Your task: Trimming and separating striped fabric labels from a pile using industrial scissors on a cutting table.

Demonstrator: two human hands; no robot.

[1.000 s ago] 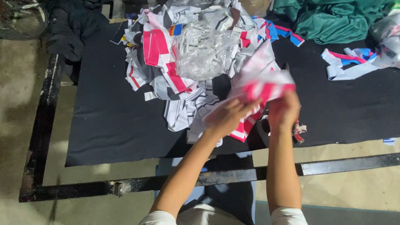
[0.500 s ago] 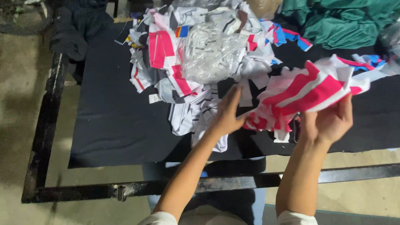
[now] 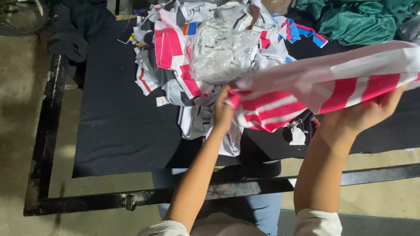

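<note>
At the centre, above the near table edge: left hand [image 3: 223, 114], fingers closed on the left end of a striped cloth [image 3: 323, 87], pinching it where the fabric bunches. Right hand [image 3: 365, 114], further right, palm up and fingers curled under the cloth's lower edge, gripping it from beneath. Both forearms rise from the bottom of the frame; white sleeves show at the elbows.

Striped cloth: pink, red and white bands, stretched between the two hands, lifted clear of the table and running off the right edge of the frame. Its lower folds hang down between the hands.

Just behind the left hand: a scrap pile [image 3: 183, 74], mixed white, grey, black and pink pieces, heaped loosely. A clear plastic bag [image 3: 221, 52] lies on top of the pile, crumpled, with small pale items inside that cannot be made out.

Under everything: a black sheet [image 3: 118, 126] covering the table, bare at the left.

Far right, back: green fabric [image 3: 358, 19], folded in a mound, well apart from the hands.

Far left, back: dark clothing [image 3: 74, 32], draped at the corner.

Near edge and left side: a black metal frame [image 3: 48, 131] bordering the table, over a concrete floor [image 3: 19, 109].
</note>
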